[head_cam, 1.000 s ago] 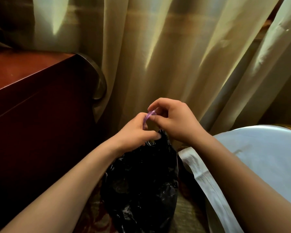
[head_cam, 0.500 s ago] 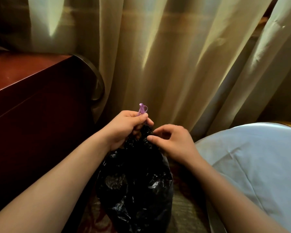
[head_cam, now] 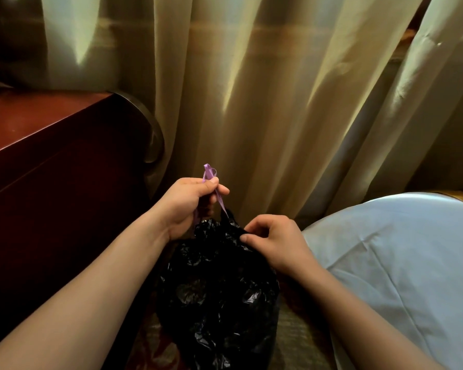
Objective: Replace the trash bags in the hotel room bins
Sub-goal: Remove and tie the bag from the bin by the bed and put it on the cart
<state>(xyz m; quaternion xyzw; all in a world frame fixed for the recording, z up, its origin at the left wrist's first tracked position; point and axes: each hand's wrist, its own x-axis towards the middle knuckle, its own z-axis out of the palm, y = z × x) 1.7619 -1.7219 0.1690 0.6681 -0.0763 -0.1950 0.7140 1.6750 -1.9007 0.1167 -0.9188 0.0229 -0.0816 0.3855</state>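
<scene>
**Purple drawstring held above a full black bag**

The black trash bag (head_cam: 217, 295) hangs low in the middle of the view, between the two forearms. It is bulging and crinkled, with its neck gathered at the top. The left hand (head_cam: 190, 206) is just above that neck, and its grip is closed on the purple drawstring (head_cam: 220, 200). The thumb and curled fingers pinch the ribbon, a small loop of it sticks up past the knuckles, and one strand runs taut down into the bag's neck.

The right hand (head_cam: 275, 241) sits lower and just to the right. Its fingers are curled and its grip is narrow, pinching the bunched black plastic at the neck. In this dim light it may also be catching a strand of the drawstring, but that is hard to tell. The two hands are near each other without touching.

To the left stands a dark red wooden surface (head_cam: 38, 134) with a rounded far corner. A pale pleated curtain (head_cam: 265, 102) fills the far side. On the right lies a bed (head_cam: 398, 263) under a white sheet, and patterned carpet (head_cam: 297, 340) shows beneath the bag.
</scene>
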